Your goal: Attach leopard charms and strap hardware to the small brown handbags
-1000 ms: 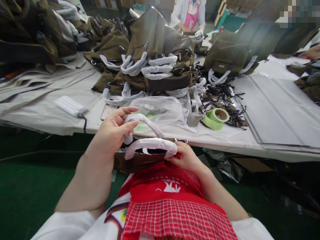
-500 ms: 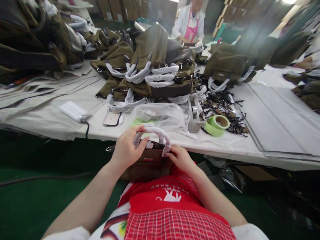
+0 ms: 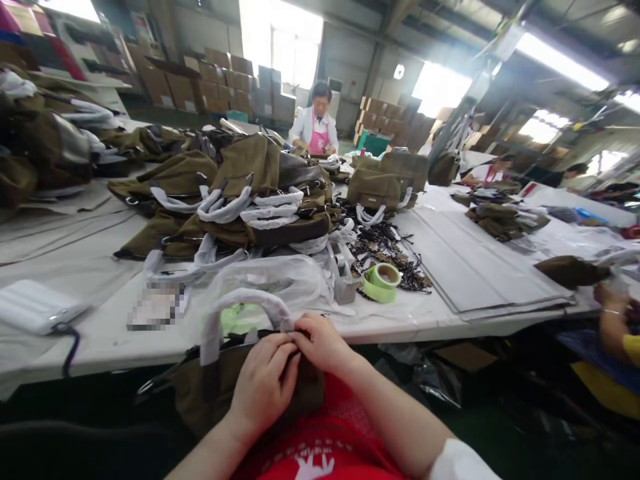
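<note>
The olive bag (image 3: 223,387) was positioned upright against the front of the person's body, just beside the near edge of the white table (image 3: 415,327). Its wrapped handle (image 3: 250,297) arched above the opening. The right hand (image 3: 323,343) held the handle's right end between thumb and fingers, closed narrowly. The left hand (image 3: 265,380) lay against the bag with bent fingers, its fingertips touching those of the right hand; whether they gripped anything could not be determined. A clear plastic bag (image 3: 280,277) lay on the table beyond the handle. To its right were a grey tape dispenser (image 3: 344,273), a green tape roll (image 3: 383,283) and a heap of dark cords (image 3: 395,257). Stacked bags (image 3: 245,200) lay behind the plastic bag.
</note>
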Available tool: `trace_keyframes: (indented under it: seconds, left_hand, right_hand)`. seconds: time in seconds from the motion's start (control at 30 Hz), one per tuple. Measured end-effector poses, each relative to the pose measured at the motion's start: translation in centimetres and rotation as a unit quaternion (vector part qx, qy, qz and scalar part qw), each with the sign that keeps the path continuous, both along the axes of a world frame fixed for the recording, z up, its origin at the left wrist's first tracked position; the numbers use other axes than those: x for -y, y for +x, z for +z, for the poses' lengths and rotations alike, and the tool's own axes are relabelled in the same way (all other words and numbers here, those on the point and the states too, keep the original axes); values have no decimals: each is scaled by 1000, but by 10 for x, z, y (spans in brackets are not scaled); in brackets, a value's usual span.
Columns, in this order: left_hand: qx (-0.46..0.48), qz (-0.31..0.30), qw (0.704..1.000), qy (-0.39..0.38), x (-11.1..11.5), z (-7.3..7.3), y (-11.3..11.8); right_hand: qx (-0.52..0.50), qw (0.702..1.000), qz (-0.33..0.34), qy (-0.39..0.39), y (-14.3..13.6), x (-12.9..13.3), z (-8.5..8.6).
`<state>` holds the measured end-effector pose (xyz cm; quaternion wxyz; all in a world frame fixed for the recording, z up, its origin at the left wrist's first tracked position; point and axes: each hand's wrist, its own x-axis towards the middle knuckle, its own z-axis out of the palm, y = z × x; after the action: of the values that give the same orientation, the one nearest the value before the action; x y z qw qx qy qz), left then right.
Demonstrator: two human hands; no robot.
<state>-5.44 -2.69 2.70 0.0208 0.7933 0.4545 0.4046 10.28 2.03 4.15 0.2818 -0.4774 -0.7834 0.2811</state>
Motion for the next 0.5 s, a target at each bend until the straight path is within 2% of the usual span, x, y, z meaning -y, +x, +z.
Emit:
trace_keyframes:
  seconds: [0.07,0.13,0.23,0.3,0.33,0.4,0.5]
  left_hand:
    - [-33,-2,999,-38,-11,-10,-3]
    - [-51,-17,997,-59,-16,-18,-8]
    - [-39,-31,997,-66,-11,-23,-14]
    - [-19,-34,997,-67,-4,-22,-15]
    - [-9,-36,997,-66,-1,-21,-14]
    - [8,-42,997,-62,3,-17,-10]
    - [21,-55,997,-52,5,-12,-4]
  right_hand:
    - [9,1000,-22,-12,12,-9,-9]
    - [-23,998,-66,6,34,-20,-11]
    - [-20,978,-194,68,80,-48,1]
    - [88,949,-291,84,111,-77,13]
    - [163,934,-310,65,124,-93,18]
    - [218,924,-312,36,142,-126,21]
    - [268,916,-297,-12,148,-163,11]
